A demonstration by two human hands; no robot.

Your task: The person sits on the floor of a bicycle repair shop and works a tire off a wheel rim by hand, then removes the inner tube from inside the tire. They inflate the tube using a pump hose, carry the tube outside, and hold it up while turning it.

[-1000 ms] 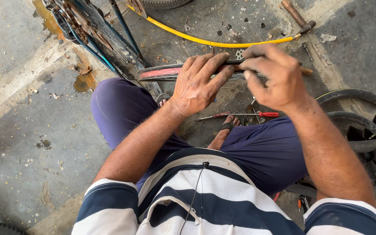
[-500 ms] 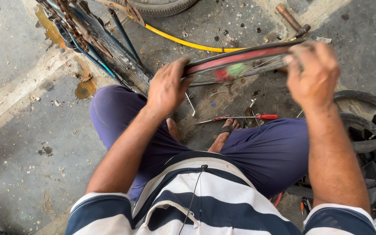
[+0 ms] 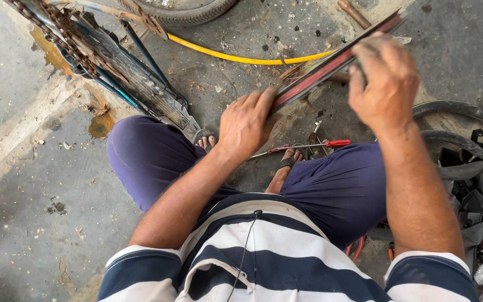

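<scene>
From my remote seat I look down on a cracked, stained concrete floor point(image 3: 23, 184), where I sit with knees apart in purple trousers point(image 3: 152, 162) and a navy-and-white striped shirt point(image 3: 275, 263). At upper left lies a rusty bicycle frame point(image 3: 124, 78) with its chain point(image 3: 65, 33), a tyre point(image 3: 185, 11) just beyond it, and a yellow hose point(image 3: 241, 56) crossing the ground. Black tyres and rubber scraps point(image 3: 465, 140) pile up at right. Between my hands, raised above the floor and slanting up to the right, is a long black strip with a red band point(image 3: 320, 72). My left hand point(image 3: 247, 123) grasps its lower end, fingers wrapped over the edge; my right hand point(image 3: 384, 84), blurred, is clenched around the upper part. A red-handled screwdriver point(image 3: 314, 146) lies on the floor by my sandalled foot point(image 3: 286, 165).
</scene>
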